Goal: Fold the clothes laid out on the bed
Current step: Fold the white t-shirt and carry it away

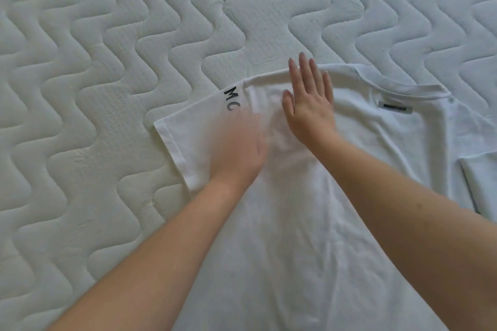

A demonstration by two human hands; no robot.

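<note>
A white T-shirt (295,223) lies flat on the bed, its collar and black neck label (394,108) toward the upper right. Its left sleeve (188,137), with black letters near the shoulder, sticks out to the left. My right hand (309,99) lies flat with straight fingers on the shirt's left shoulder. My left hand (239,148) is blurred by motion over the sleeve where it joins the body; how its fingers lie cannot be made out.
The bed is a white quilted mattress (107,62) with a wavy stitch pattern, bare to the left and beyond the shirt. The shirt's other sleeve (478,177) lies at the right edge of view.
</note>
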